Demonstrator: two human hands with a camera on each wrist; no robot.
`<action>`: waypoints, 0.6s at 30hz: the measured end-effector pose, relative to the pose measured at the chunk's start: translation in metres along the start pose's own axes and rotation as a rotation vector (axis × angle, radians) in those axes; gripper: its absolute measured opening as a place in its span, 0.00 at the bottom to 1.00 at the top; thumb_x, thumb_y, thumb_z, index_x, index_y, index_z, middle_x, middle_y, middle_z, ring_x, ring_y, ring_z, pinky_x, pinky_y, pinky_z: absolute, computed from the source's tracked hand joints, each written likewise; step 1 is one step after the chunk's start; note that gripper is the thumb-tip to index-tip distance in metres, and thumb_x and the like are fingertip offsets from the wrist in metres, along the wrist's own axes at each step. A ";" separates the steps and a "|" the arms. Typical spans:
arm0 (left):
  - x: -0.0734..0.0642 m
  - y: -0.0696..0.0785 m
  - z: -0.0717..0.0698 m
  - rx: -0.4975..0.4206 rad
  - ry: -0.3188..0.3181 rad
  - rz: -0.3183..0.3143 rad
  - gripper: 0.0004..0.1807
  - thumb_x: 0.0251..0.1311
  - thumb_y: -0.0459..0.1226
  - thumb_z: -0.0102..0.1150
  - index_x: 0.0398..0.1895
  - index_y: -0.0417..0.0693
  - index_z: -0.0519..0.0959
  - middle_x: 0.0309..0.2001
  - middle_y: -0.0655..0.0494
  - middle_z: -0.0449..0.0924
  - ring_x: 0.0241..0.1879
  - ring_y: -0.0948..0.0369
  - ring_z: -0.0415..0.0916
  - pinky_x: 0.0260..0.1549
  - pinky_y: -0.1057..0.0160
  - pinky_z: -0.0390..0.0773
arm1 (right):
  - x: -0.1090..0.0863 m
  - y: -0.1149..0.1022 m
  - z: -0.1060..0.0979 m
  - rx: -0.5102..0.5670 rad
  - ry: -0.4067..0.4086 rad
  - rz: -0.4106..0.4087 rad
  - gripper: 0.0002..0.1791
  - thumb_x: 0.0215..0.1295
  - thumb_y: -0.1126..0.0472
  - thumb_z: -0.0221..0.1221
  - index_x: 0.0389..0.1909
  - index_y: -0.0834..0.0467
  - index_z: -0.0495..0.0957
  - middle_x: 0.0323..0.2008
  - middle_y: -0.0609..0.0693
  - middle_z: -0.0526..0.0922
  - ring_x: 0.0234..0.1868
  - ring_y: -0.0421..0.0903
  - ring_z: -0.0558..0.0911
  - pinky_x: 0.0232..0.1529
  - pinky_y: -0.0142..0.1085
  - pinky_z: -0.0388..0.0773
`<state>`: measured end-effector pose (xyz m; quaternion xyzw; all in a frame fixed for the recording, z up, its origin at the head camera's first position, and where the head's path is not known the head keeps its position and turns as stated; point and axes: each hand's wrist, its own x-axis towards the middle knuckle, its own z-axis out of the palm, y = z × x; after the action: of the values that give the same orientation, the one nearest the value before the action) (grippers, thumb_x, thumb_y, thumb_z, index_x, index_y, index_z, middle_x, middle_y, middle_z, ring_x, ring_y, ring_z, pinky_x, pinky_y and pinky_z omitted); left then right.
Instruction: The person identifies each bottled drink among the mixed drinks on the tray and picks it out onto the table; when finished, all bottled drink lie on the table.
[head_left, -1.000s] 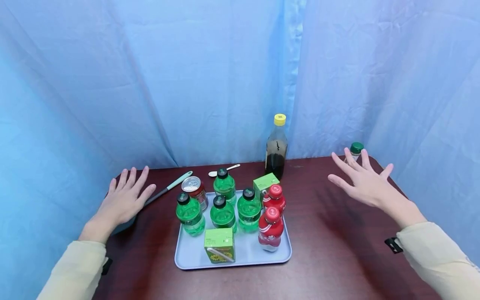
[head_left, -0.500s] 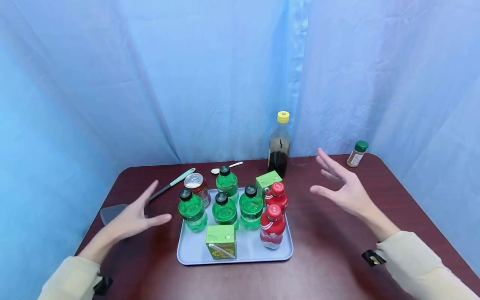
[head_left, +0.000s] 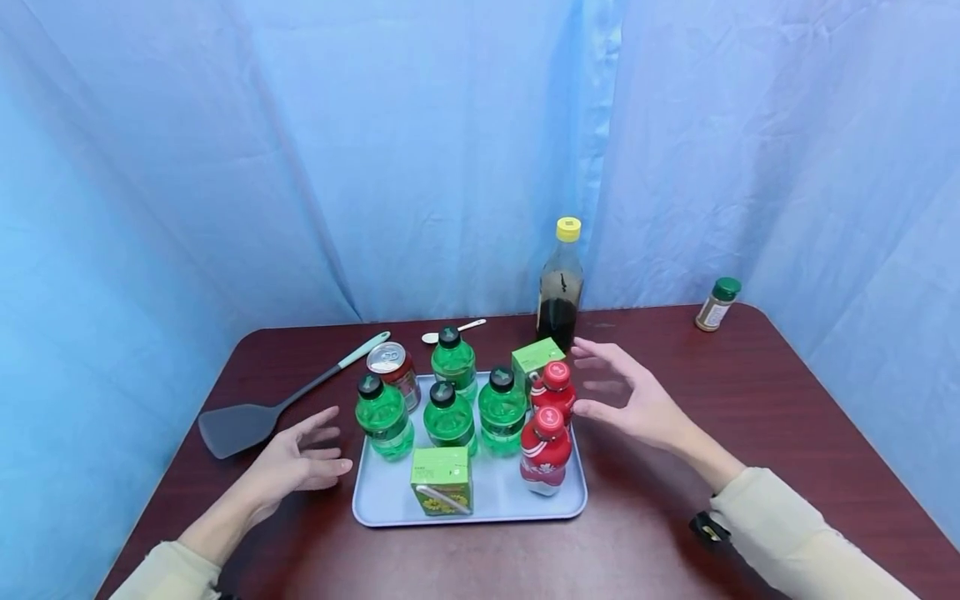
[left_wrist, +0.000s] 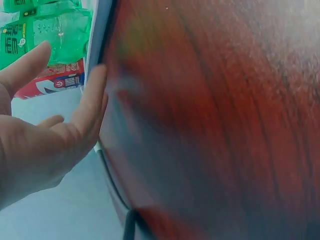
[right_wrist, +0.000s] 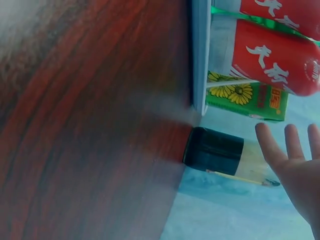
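A pale tray [head_left: 491, 510] carries several green drink bottles [head_left: 384, 425] with black caps. Two red-capped bottles [head_left: 545, 458] stand at its right side, and two green drink cartons [head_left: 442, 483] sit front and back. At the back left corner is a red soda can [head_left: 395, 375]. My left hand [head_left: 288, 468] hovers left of the tray, fingers relaxed and holding nothing, with its tips near the tray's left edge [left_wrist: 97, 35]. On the other side, my right hand [head_left: 633, 400] holds nothing, its thumb close to the rear red bottle [head_left: 555, 390] and its fingers near the back carton [head_left: 536, 358].
A spatula [head_left: 247, 425] lies at left, its handle angled toward the can. Behind the tray are a white spoon [head_left: 450, 332] and a tall yellow-capped bottle of dark liquid [head_left: 560, 292]. A green-capped spice jar [head_left: 717, 305] stands back right. Blue curtains [head_left: 450, 150] surround the table.
Both hands have come inward from wide apart, with fingers spread, to either side of the tray. The spatula's blade and the spice jar have come into clear view. The tray items keep their places.
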<state>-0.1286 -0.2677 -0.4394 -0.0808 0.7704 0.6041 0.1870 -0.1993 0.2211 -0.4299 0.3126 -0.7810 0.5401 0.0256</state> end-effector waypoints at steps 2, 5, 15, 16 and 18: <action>0.000 -0.001 0.000 -0.034 -0.010 -0.034 0.48 0.62 0.34 0.69 0.81 0.44 0.52 0.71 0.30 0.60 0.62 0.41 0.74 0.47 0.46 0.83 | 0.001 0.000 0.004 0.033 -0.026 0.022 0.48 0.56 0.67 0.73 0.75 0.44 0.63 0.65 0.51 0.72 0.63 0.51 0.76 0.55 0.50 0.80; 0.002 -0.004 0.000 -0.029 -0.019 -0.071 0.44 0.66 0.39 0.66 0.80 0.41 0.54 0.67 0.32 0.68 0.56 0.46 0.79 0.45 0.45 0.84 | 0.002 0.001 0.007 0.056 -0.057 0.040 0.46 0.57 0.66 0.73 0.75 0.48 0.64 0.64 0.48 0.73 0.62 0.51 0.77 0.54 0.48 0.81; 0.015 -0.008 0.011 -0.003 -0.021 -0.117 0.37 0.66 0.42 0.65 0.75 0.38 0.64 0.56 0.41 0.81 0.48 0.50 0.83 0.42 0.46 0.85 | 0.003 0.012 0.009 0.008 -0.149 0.008 0.45 0.54 0.65 0.75 0.72 0.49 0.66 0.62 0.48 0.74 0.61 0.48 0.76 0.54 0.45 0.82; 0.016 -0.008 0.012 -0.006 -0.021 -0.117 0.36 0.66 0.39 0.65 0.75 0.38 0.64 0.55 0.41 0.81 0.48 0.50 0.83 0.41 0.46 0.85 | 0.003 0.013 0.010 -0.001 -0.155 -0.005 0.44 0.54 0.65 0.75 0.72 0.49 0.67 0.62 0.48 0.74 0.61 0.48 0.76 0.54 0.45 0.82; 0.018 -0.009 0.014 -0.012 -0.015 -0.114 0.34 0.65 0.33 0.62 0.74 0.37 0.65 0.56 0.40 0.80 0.48 0.51 0.83 0.41 0.47 0.85 | 0.003 0.014 0.012 -0.002 -0.168 -0.025 0.42 0.55 0.65 0.75 0.71 0.50 0.68 0.61 0.49 0.74 0.60 0.47 0.77 0.54 0.44 0.82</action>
<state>-0.1393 -0.2551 -0.4575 -0.1209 0.7597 0.5975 0.2264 -0.2057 0.2123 -0.4454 0.3665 -0.7771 0.5107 -0.0331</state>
